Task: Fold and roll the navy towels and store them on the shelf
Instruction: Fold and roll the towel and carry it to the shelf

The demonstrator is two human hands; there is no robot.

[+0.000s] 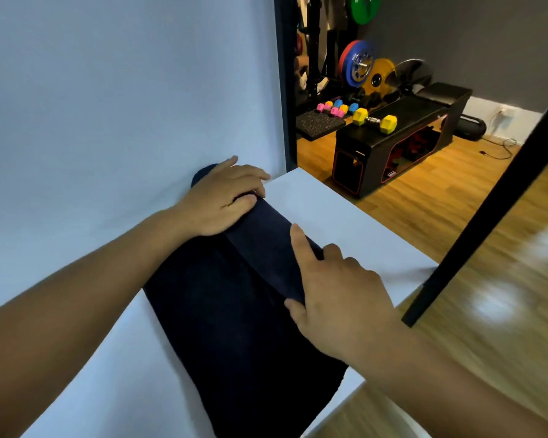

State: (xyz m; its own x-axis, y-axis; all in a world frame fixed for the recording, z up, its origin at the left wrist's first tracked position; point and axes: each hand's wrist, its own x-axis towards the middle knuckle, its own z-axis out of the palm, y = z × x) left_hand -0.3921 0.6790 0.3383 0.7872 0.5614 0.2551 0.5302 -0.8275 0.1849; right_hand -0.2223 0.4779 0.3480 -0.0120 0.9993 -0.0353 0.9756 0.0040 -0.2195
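Head view, towel: your navy towel (234, 327) lies on the white worktop (345, 222), its right edge turned over into a band.
Head view, left hand (222, 200): grips the band's far end, fingers over it and thumb on the near side.
Head view, right hand (339, 295): grips the band's near end, index finger straight on top.
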